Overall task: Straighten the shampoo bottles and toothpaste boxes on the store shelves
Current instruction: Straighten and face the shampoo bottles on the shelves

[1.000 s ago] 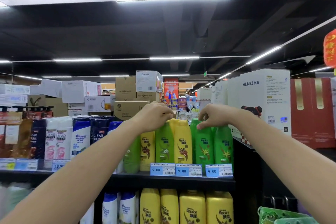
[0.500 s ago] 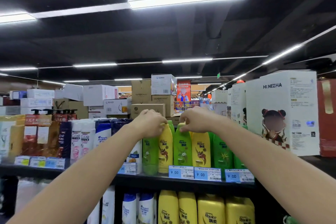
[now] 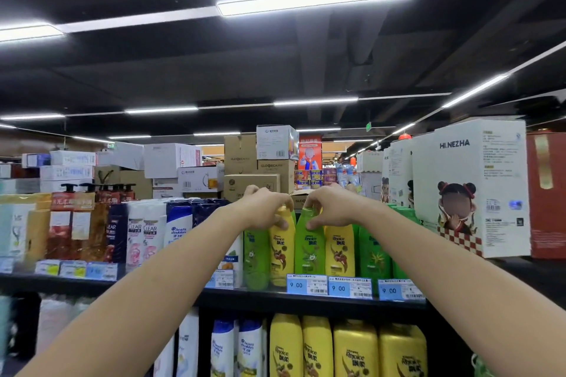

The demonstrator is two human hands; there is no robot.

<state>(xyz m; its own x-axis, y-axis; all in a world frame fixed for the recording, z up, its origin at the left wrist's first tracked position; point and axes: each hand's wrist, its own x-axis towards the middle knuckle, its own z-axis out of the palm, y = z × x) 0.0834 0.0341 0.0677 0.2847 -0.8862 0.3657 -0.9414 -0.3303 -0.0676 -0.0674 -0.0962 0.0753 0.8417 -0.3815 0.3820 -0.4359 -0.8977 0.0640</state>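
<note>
Black store shelf (image 3: 275, 300): your left hand (image 3: 263, 208) grips a yellow plastic shampoo bottle (image 3: 280, 251); right hand (image 3: 332, 208) pinches the green plastic bottle (image 3: 309, 249) alongside.

- the black top shelf (image 3: 171, 295) is carrying one long row of upright shampoo bottles.
- toward its right end a pale green bottle (image 3: 255, 257), a yellow rejoice bottle (image 3: 281, 251), a green rejoice bottle (image 3: 309, 249), a second yellow bottle (image 3: 339, 254) and darker green bottles (image 3: 375, 257) are standing side by side, touching.
- further left, a head & shoulders bottle (image 3: 179, 231), two white clear bottles (image 3: 142, 234), a dark blue clear bottle (image 3: 115, 234) and amber pump bottles (image 3: 72, 225) are standing close together.
- blue-and-white price tags (image 3: 307, 285) are hanging along the shelf's front lip, three of them reading 9 00.
</note>
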